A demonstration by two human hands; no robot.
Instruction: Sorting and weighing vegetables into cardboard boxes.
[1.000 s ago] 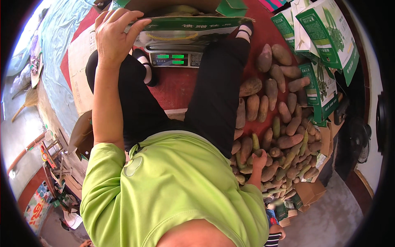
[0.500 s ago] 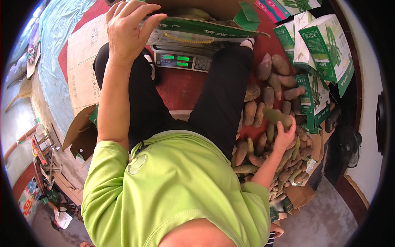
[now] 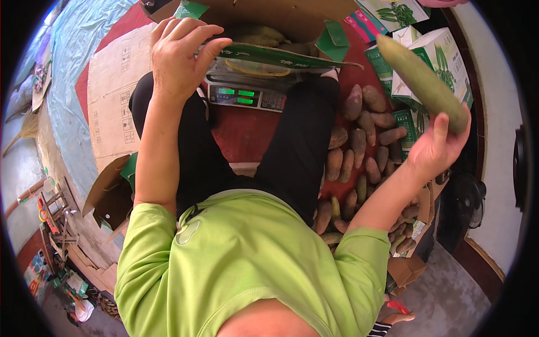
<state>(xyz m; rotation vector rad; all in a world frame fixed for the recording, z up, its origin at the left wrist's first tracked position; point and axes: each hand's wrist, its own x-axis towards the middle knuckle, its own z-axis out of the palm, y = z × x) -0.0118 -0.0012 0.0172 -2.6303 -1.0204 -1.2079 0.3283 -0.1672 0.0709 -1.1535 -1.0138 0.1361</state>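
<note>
The right hand point(image 3: 435, 149) is up in the air on the right side of the frame. Its fingers are wrapped tight around the low end of a long green vegetable point(image 3: 421, 78). The vegetable points up and to the left, and its far tip is near the top of the frame, in front of the green and white boxes point(image 3: 432, 53).

The left hand point(image 3: 179, 53) is in the upper left of the frame. It rests on the edge of a green cardboard flap point(image 3: 281, 56) of a box that sits on a scale point(image 3: 244, 95). The fingers curl down over the flap and the thumb reaches along its edge, so the hand is holding the flap. The scale shows small green lights on its front.

Below the right hand, in the middle right of the frame, a pile of brown and green vegetables point(image 3: 359, 151) lies on the red floor point(image 3: 247, 135). The person wears a bright green shirt point(image 3: 247, 269) and black trousers point(image 3: 303, 140). A flat sheet of brown cardboard point(image 3: 112, 106) lies on the left side of the frame.
</note>
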